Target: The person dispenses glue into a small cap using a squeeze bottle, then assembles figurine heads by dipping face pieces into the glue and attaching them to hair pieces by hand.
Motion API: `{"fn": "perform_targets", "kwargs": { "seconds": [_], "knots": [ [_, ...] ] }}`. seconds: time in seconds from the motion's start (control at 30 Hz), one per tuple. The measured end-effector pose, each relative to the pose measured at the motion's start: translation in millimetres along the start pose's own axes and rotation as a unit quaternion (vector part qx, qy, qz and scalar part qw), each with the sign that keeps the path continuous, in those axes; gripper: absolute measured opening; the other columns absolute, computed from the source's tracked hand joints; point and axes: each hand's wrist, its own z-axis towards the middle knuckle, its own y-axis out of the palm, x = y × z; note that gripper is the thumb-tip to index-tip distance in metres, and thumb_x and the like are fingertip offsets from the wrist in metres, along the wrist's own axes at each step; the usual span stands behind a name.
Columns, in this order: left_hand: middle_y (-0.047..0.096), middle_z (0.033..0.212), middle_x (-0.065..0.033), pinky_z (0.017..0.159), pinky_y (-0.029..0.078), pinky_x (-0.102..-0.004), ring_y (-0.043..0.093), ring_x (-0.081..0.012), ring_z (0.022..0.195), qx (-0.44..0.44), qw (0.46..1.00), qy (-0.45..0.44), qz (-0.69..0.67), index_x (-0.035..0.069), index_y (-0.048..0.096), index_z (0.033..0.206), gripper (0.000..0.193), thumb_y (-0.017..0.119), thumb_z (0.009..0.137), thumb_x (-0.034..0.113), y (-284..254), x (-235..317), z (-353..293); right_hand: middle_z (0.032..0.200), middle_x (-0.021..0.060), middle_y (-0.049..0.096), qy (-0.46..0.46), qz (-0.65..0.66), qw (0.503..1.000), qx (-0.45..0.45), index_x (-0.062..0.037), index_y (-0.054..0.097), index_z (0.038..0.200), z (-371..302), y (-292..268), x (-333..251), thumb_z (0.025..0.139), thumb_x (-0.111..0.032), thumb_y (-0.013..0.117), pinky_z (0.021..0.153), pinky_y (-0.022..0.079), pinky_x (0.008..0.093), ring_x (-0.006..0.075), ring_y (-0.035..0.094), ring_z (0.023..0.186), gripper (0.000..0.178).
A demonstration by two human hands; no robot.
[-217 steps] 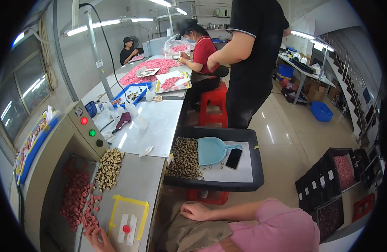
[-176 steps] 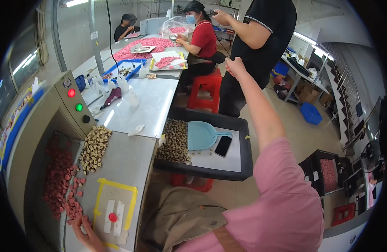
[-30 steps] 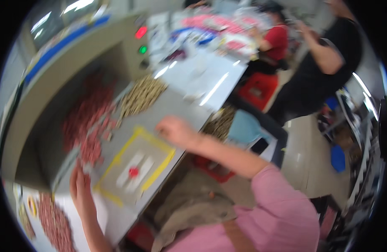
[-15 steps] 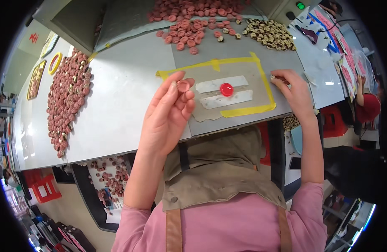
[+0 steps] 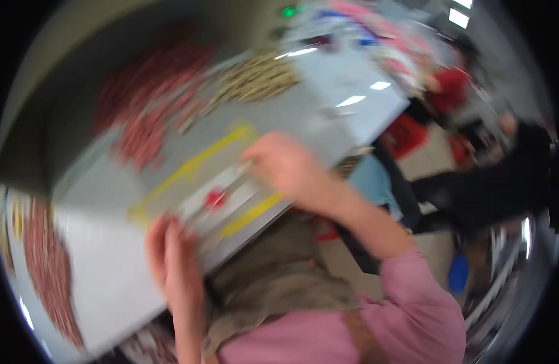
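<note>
The view is smeared by motion. My left hand [image 5: 173,255] is at the left end of the yellow-taped work area, its fingers drawn together. Whatever is between them does not show through the blur. At the other end, my right hand [image 5: 285,170] pinches a small pale piece [image 5: 246,165] at its fingertips, just above the surface. Between the hands a round red piece [image 5: 214,199] lies on white strips [image 5: 240,195]. Yellow tape [image 5: 197,161] borders this patch of the grey table.
Heaped pink pieces [image 5: 149,85] lie at the far left, beside a pile of pale-and-dark pieces [image 5: 255,79]. A long spread of brownish-pink pieces [image 5: 48,261] covers the table's left side. At the right are a light-blue item [image 5: 376,182] and a person in dark clothes [image 5: 498,176].
The whole view has turned and blurred, with more of the right side showing. The round pink piece seen in my left hand earlier can no longer be made out.
</note>
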Motion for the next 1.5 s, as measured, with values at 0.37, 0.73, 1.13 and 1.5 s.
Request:
{"fn": "perform_targets", "kwargs": {
  "seconds": [0.37,0.73,1.13,1.5],
  "knots": [
    [0.058,0.088,-0.0116,0.077,0.045,-0.0311,0.053,-0.0191,0.08,-0.062,0.946,0.212,0.239,-0.007,0.056,0.11,0.025,0.05,0.092,0.009,67.8,5.3,-18.8,0.094,0.0121,0.053,0.235,0.13,0.945,0.186,-0.0046,0.055,0.099,-33.5,-10.2,35.5,0.09,-0.014,0.053,0.078,0.044,0.0363,0.0279,0.055,0.088,0.013],
    [0.06,0.081,-0.01,0.071,0.045,-0.0304,0.054,-0.018,0.073,-0.288,0.867,0.236,0.331,-0.002,0.059,0.108,0.022,0.05,0.093,0.011,107.9,-15.4,-30.1,0.093,0.0086,0.054,0.184,0.046,0.964,0.185,-0.0075,0.051,0.096,-41.9,-9.9,37.7,0.086,-0.017,0.057,0.063,0.047,0.0409,0.0307,0.059,0.075,0.015],
    [0.06,0.096,-0.0095,0.076,0.047,-0.0266,0.058,-0.0168,0.084,-0.261,0.914,0.129,0.282,-0.003,0.06,0.11,0.023,0.055,0.09,0.006,142.6,-45.9,-61.3,0.091,0.0077,0.052,0.174,0.048,0.966,0.187,-0.008,0.049,0.094,-63.1,-33.6,43.0,0.084,-0.017,0.06,0.062,0.047,0.041,0.0301,0.058,0.073,0.017],
    [0.059,0.085,-0.0065,0.07,0.045,-0.0221,0.054,-0.0132,0.076,-0.234,0.934,0.083,0.257,-0.003,0.06,0.108,0.023,0.06,0.089,0.009,149.3,-47.1,-63.4,0.091,0.0084,0.052,0.161,0.029,0.965,0.204,-0.0073,0.051,0.092,-62.5,-33.5,44.1,0.085,-0.018,0.058,0.063,0.048,0.041,0.0299,0.058,0.073,0.015]
  ]
}}
